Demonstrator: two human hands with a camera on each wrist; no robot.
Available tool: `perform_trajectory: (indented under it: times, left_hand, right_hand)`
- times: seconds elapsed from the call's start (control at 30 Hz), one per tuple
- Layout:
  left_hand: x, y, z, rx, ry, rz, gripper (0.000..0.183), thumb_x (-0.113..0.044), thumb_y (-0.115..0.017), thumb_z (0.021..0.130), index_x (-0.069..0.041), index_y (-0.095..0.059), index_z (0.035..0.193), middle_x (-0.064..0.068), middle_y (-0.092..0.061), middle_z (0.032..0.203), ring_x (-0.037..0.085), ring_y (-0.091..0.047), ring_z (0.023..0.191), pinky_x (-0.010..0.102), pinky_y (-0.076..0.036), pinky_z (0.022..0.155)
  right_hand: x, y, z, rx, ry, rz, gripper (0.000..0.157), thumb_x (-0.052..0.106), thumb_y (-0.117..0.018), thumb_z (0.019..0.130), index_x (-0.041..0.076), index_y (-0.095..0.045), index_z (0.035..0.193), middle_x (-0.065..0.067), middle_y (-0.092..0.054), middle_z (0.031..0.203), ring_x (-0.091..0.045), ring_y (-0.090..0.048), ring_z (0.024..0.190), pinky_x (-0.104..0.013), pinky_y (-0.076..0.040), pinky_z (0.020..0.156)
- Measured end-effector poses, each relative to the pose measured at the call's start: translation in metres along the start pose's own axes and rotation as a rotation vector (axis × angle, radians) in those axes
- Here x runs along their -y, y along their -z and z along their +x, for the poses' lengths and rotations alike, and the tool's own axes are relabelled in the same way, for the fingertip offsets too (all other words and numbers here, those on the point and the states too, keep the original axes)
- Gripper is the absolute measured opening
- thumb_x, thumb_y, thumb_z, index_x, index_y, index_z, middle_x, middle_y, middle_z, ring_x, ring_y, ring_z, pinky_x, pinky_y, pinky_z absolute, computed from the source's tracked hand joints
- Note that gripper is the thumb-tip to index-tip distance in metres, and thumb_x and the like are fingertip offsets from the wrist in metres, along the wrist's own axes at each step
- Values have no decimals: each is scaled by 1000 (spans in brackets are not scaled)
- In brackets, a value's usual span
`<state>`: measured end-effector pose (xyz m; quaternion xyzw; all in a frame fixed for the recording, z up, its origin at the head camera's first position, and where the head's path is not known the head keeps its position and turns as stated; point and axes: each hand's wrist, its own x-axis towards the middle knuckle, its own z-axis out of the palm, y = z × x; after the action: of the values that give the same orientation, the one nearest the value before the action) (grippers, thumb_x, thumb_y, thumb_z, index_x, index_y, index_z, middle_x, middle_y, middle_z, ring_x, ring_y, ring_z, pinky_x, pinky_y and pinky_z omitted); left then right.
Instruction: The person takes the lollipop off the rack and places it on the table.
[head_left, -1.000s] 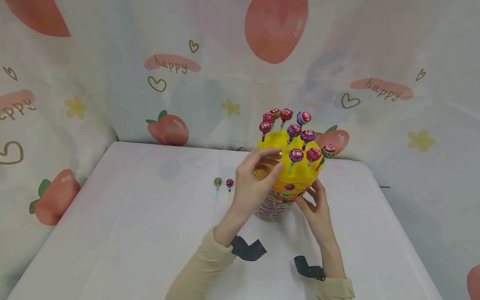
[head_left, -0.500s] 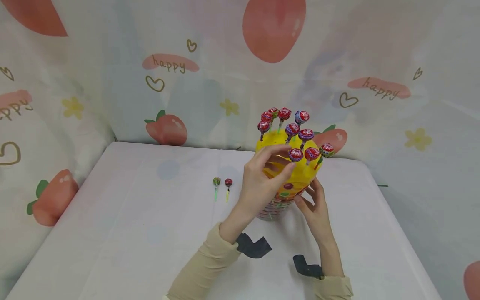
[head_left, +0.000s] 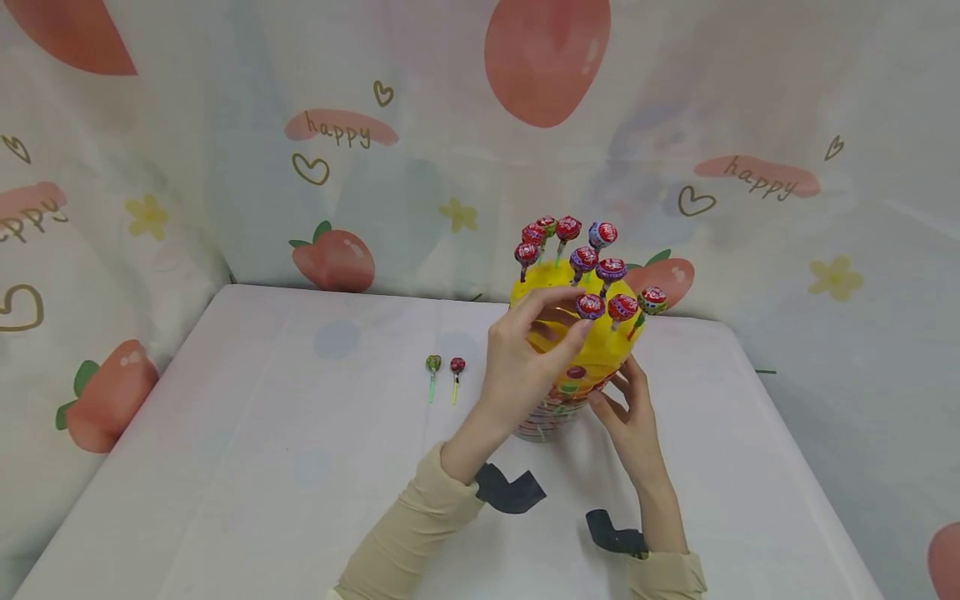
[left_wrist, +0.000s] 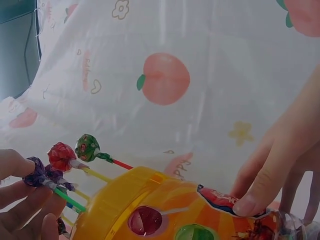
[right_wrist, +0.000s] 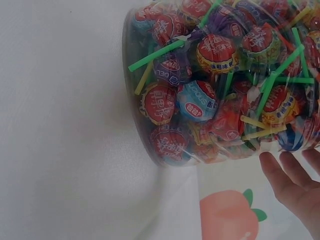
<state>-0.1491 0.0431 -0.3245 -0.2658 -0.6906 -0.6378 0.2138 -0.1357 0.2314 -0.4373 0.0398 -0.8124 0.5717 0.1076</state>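
A clear jar (right_wrist: 215,90) filled with wrapped lollipops stands on the table, its yellow lid (head_left: 600,346) studded with several upright lollipops. At the lid's front, my left hand (head_left: 528,358) pinches the head of a purple-wrapped lollipop (head_left: 590,307) between thumb and forefinger. In the left wrist view that lollipop's green stick (left_wrist: 69,200) runs into the lid, and the fingers (left_wrist: 14,164) are at its wrapper. My right hand (head_left: 633,425) holds the jar's right side below the lid, thumb in front and fingers around the side. In the right wrist view its fingertips (right_wrist: 287,167) touch the jar wall.
Left of the jar, a green lollipop (head_left: 433,364) and a red lollipop (head_left: 457,365) lie side by side on the white-covered table (head_left: 262,433). A printed cloth backdrop (head_left: 442,150) hangs behind and at both sides. Black straps (head_left: 513,490) show at both wrists.
My left hand has moved right over the lid, and its thumb and forefinger have come onto the front purple lollipop. My right hand has stayed at the jar's side.
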Motion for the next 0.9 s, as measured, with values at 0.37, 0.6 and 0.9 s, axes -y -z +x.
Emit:
perform_trajectory:
  times: [0.37, 0.6, 0.9]
  left_hand:
    - [-4, 10, -2, -24, -26, 4, 31, -10, -67, 88, -4, -61, 118, 11, -67, 111, 19, -66, 93, 22, -55, 77]
    - [5, 19, -15, -34, 10, 12, 30, -11, -68, 88, -5, -62, 117, 9, -67, 108, 17, -66, 90, 23, -55, 73]
    - [28, 32, -33, -98, 71, 22, 29, -10, -70, 87, -5, -64, 115, 11, -69, 107, 20, -66, 86, 22, -53, 69]
  right_hand:
    - [2, 0, -1, -1, -7, -28, 73, 11, -59, 94, 24, -19, 153, -4, -28, 155, -17, -35, 135, -51, -34, 111]
    - [0, 1, -1, -5, -1, -33, 73, 9, -58, 94, 25, -19, 153, -4, -30, 154, -11, -36, 131, -21, -39, 106]
    - [2, 0, 0, 11, -11, 1, 72, 10, -57, 95, 26, -18, 153, -3, -27, 155, -11, -33, 133, -56, -32, 112]
